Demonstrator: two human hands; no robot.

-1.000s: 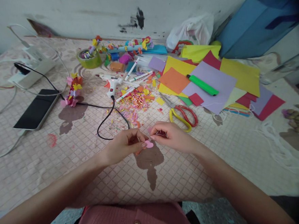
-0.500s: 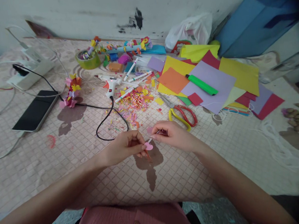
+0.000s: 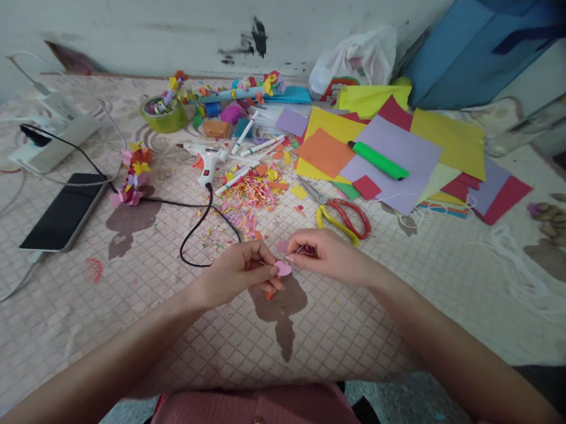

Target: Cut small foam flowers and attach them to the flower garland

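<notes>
Between thumb and fingertips, my left hand (image 3: 246,271) pinches a small pink petal-shaped cutout (image 3: 283,269). An orange bit (image 3: 269,295) shows below those fingers. My right hand (image 3: 332,254) is closed close beside it, its thumb and finger pinching a thin white string (image 3: 303,248). Where the string meets the cutout is too small to make out. Just behind the fingertips is another pink piece (image 3: 281,246). Scissors (image 3: 337,216) with red and yellow handles lie beyond my right hand.
A white glue gun (image 3: 206,160) with a looping black cord lies behind my left hand, near paper scraps (image 3: 250,192). Coloured sheets (image 3: 395,159) and a green cutter (image 3: 379,160) spread at right. A phone (image 3: 64,213) and power strip (image 3: 55,145) sit left; loose string (image 3: 525,279) lies right.
The pink cutout has turned and risen slightly between the fingertips. My left fingers have shifted a little, and the orange bit now hangs less far below them.
</notes>
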